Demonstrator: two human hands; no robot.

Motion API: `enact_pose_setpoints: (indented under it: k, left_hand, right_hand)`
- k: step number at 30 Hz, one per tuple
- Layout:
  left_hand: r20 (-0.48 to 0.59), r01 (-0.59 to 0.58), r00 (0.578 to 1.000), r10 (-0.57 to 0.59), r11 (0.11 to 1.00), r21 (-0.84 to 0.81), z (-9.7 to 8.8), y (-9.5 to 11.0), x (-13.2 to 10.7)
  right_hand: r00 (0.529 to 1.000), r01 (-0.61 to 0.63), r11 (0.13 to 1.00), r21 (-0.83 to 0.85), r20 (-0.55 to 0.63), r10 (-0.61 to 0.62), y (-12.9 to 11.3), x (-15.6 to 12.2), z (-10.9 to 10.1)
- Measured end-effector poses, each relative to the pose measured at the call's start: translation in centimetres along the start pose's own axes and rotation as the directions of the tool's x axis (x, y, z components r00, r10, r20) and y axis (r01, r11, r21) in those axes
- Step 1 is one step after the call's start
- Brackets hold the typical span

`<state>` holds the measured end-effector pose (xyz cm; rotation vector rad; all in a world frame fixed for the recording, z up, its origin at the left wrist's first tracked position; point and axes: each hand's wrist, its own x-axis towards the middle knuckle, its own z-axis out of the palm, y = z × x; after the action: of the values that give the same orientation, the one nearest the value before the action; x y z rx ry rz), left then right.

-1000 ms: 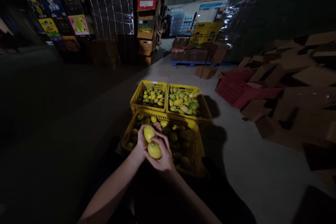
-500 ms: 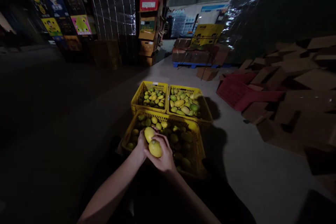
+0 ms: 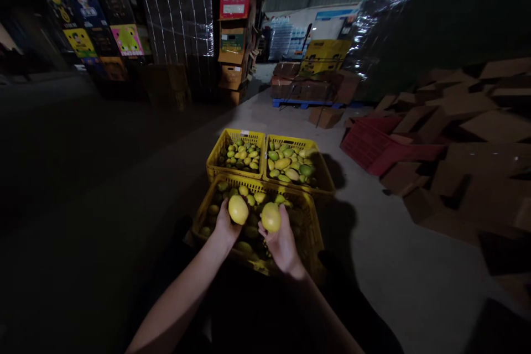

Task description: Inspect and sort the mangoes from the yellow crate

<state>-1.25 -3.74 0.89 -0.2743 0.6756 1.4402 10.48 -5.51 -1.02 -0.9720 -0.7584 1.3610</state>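
Both my hands are above the near yellow crate [image 3: 317, 238], each holding a yellow fruit that looks like a lemon. My left hand [image 3: 224, 229] is closed around one lemon [image 3: 238, 209], whose face is turned up toward me. A short gap to the right, my right hand [image 3: 284, 244] grips another lemon [image 3: 271, 217] between thumb and fingers. Below them, more yellow and green fruit [image 3: 244, 191] fills the crate, much of it in shadow or behind my hands.
Two more yellow crates, a left one [image 3: 212, 165] and a right one [image 3: 327, 177], stand behind the near crate, holding similar fruit. To the right lie a red crate [image 3: 369, 146] and heaped cardboard [image 3: 477, 171]. Stacked boxes [image 3: 234, 0] and a blue pallet [image 3: 305, 104] are farther back.
My hands were together with the two lemons nearly touching; now they are apart. My right hand has moved right and slightly up, turning its lemon.
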Motion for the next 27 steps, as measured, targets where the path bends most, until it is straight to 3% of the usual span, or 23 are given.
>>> enact_pose_setpoints:
  k: [3, 6, 9, 11, 15, 18, 21, 27]
  left_hand:
    - [-0.035, -0.069, 0.997, 0.069, 0.998, -0.009, -0.1, 0.1, -0.2]
    - [-0.074, -0.084, 0.994, 0.082, 0.996, -0.029, -0.4, 0.1, 0.2]
    - [0.013, 0.022, 1.000, -0.022, 0.999, -0.049, -0.7, 0.1, 0.8]
    - [0.059, 0.060, 0.997, -0.057, 0.997, -0.043, -0.7, 0.1, 0.9]
    - [0.020, 0.022, 1.000, -0.021, 0.999, -0.035, -0.6, 0.2, 0.7]
    - [0.069, 0.132, 0.989, -0.134, 0.991, 0.028, -0.6, 0.4, 0.3]
    - [0.171, 0.223, 0.955, -0.243, 0.966, 0.128, -0.6, 0.6, -0.1]
    - [0.212, 0.157, 0.952, -0.219, 0.949, 0.275, -0.2, 0.5, -0.8]
  right_hand:
    - [0.979, -0.202, 0.970, 0.132, 0.009, 0.203, 0.0, 0.5, -0.3]
    - [0.983, -0.184, 0.970, 0.157, 0.020, 0.183, 0.5, 0.8, -0.5]
    - [0.982, -0.189, 0.965, 0.180, 0.005, 0.191, 0.9, 1.1, -0.8]
    - [0.971, -0.234, 0.951, 0.200, 0.012, 0.237, 1.1, 1.3, -1.0]
    - [0.929, -0.365, 0.869, 0.333, 0.071, 0.363, 0.7, 1.2, -1.1]
    - [0.888, -0.450, 0.788, 0.420, 0.117, 0.445, 0.1, 0.9, -0.7]
    - [0.878, -0.464, 0.763, 0.450, 0.122, 0.463, -0.4, 0.7, -0.3]
    - [0.884, -0.449, 0.752, 0.483, 0.116, 0.453, -1.2, 0.3, 0.2]
